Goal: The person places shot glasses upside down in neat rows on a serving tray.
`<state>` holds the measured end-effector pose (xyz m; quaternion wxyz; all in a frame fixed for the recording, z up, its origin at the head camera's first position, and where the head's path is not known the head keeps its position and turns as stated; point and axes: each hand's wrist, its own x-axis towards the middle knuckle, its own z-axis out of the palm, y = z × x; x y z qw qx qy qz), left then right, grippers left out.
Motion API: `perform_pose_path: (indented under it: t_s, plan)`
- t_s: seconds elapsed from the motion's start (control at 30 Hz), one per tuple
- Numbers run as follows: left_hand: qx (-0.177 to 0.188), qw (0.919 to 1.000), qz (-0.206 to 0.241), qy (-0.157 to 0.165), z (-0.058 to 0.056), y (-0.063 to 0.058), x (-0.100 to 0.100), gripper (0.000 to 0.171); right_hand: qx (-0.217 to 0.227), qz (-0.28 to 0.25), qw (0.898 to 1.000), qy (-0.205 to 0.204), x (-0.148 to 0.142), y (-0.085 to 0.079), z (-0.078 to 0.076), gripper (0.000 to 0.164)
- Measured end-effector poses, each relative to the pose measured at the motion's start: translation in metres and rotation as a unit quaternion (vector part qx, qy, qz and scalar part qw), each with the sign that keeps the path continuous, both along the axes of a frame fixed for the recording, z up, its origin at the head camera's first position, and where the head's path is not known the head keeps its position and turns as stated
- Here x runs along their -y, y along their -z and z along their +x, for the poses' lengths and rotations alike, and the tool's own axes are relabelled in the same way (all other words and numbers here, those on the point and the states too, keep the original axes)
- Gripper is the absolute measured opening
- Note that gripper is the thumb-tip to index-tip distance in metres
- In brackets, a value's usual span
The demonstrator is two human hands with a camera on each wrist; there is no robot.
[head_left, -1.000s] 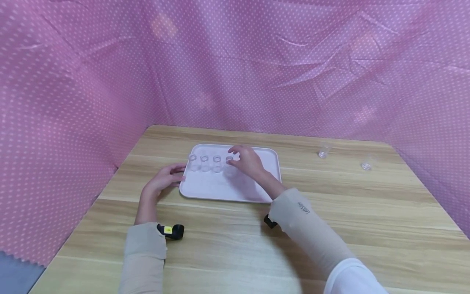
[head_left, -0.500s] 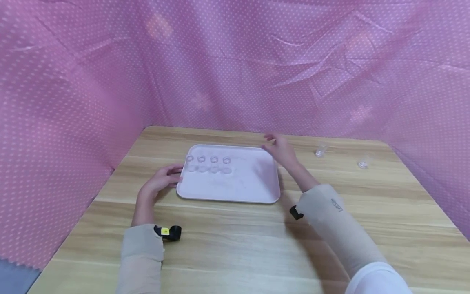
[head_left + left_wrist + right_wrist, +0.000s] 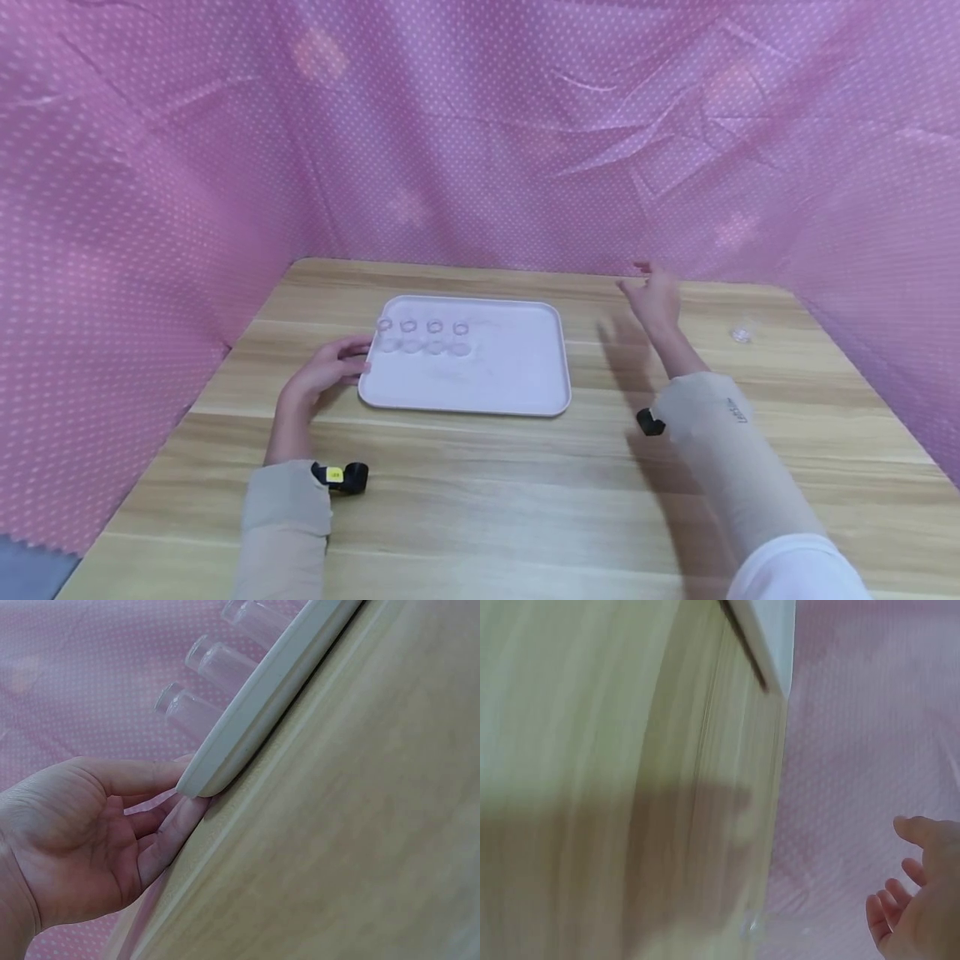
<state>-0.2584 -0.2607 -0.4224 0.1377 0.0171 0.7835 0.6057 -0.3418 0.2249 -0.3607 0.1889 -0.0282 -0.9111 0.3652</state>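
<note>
At the left of the head view, my left hand holds the left edge of a white rectangular tray. The left wrist view shows its thumb and fingers around the tray's edge. Several small clear glasses stand upright in a row on the tray's left half. My right hand is held over the back right of the table, fingers apart and nothing in them. A clear glass shows faintly below that hand in the right wrist view; in the head view the hand covers it.
Another clear glass stands farther right on the wooden table. Pink dotted cloth hangs close behind the table and along both sides. A black wrist camera sits on the left sleeve.
My right hand has left the rightmost glass on the tray and swung right, off the tray, to the glass at the back right. My left hand stays at the tray's edge.
</note>
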Motion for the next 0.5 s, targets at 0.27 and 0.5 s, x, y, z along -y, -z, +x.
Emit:
perform_pose_path:
  t_s: [0.27,0.5]
  plan:
    - [-0.01,0.9999,0.01,0.003,-0.003,0.0,0.003,0.06,0.036,-0.073,0.994,0.069,-0.033,0.012,-0.005,0.056]
    - [-0.01,0.9999,0.008,0.003,-0.003,0.002,0.001,0.059,0.085,-0.154,0.981,0.087,-0.052,0.029,-0.009,0.069]
